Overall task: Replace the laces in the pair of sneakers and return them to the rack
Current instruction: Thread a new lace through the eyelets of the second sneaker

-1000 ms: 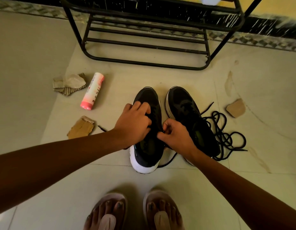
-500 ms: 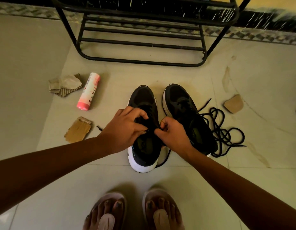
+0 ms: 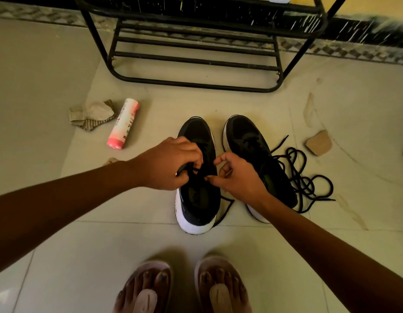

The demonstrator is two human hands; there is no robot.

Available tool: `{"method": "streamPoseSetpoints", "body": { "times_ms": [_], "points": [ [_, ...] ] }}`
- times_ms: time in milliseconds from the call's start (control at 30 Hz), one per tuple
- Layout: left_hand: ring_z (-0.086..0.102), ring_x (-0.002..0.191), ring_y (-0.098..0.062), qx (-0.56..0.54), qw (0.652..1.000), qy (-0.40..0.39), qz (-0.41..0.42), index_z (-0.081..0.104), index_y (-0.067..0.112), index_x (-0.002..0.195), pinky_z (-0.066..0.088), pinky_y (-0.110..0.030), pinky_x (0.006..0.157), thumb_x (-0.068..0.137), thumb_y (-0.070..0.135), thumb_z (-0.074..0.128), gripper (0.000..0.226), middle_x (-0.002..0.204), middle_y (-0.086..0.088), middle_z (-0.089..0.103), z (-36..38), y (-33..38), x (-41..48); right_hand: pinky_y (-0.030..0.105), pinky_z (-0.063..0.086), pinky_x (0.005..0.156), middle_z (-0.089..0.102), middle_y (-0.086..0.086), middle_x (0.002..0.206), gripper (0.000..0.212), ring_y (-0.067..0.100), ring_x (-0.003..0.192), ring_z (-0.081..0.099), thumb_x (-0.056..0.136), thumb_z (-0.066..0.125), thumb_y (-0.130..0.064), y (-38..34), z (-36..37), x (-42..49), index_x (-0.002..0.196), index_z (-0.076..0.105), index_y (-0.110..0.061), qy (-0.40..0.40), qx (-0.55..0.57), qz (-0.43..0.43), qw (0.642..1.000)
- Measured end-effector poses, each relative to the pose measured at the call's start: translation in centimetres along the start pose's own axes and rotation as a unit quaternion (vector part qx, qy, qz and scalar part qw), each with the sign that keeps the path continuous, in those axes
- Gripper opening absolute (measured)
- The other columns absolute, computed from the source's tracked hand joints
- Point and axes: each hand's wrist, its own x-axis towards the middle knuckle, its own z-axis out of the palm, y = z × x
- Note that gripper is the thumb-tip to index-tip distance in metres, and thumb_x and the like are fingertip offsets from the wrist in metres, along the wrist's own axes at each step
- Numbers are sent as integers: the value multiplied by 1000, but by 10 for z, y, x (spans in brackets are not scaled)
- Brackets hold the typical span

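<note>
Lacing the left sneaker [image 3: 197, 199] on the floor, short of the rack [image 3: 191, 84].

Pinching a lace [image 3: 189, 169] strand over the tongue with the curled left hand [image 3: 171, 163]; nipping another stretch between thumb and fingertip of the right hand [image 3: 239, 177], forefinger lifting clear. Drawing the left hand back off the throat, covered by it a second ago, and pulling the strand up into sight: probably snugging a crossing, so lacing advancing, not finishing. Leaving the right sneaker [image 3: 245, 136] just beside, a loose lace tangle [image 3: 308, 181] touching its outer side; returning the pair to the rack not yet beginning.
</note>
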Motion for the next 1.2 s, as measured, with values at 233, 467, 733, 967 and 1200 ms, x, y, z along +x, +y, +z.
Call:
{"method": "streamPoseSetpoints", "body": {
  "times_ms": [233,467,733,967,1200],
  "points": [
    [56,89,-12,-62,998,14,-2,70,25,89,45,-33,79,79,47,51,31,96,10,63,0,3,2,24,47,61,49,-13,64,28,4,59,49,80,72,-21,-10,7,5,107,67,-22,22,-106,-145,983],
    [67,77,-2,-224,962,62,-141,69,15,106,52,-14,74,84,14,65,22,81,4,73,-24,-1,0,18,44,61,50,-9,65,31,5,62,51,79,74,-23,-9,7,7,108,63,-24,36,-105,-124,986],
    [54,49,-2,-393,877,144,-233,65,12,100,41,-8,44,91,9,51,17,68,4,65,-62,0,4,12,44,63,49,-7,65,26,4,59,48,79,74,-18,-5,9,6,95,55,-20,28,-13,-73,997],
    [50,55,0,-549,729,311,-265,64,18,99,43,-13,55,98,16,44,20,65,11,59,-87,-26,4,9,41,53,51,-4,60,28,3,53,45,76,76,-18,2,9,5,69,50,-17,31,26,-11,999],
    [65,105,-14,-637,641,339,-262,56,20,112,52,-29,86,101,14,30,29,106,4,70,-84,-36,-1,23,46,59,46,-2,55,34,10,54,45,77,75,-17,12,14,2,61,45,-16,27,40,20,999]
  ]
}}
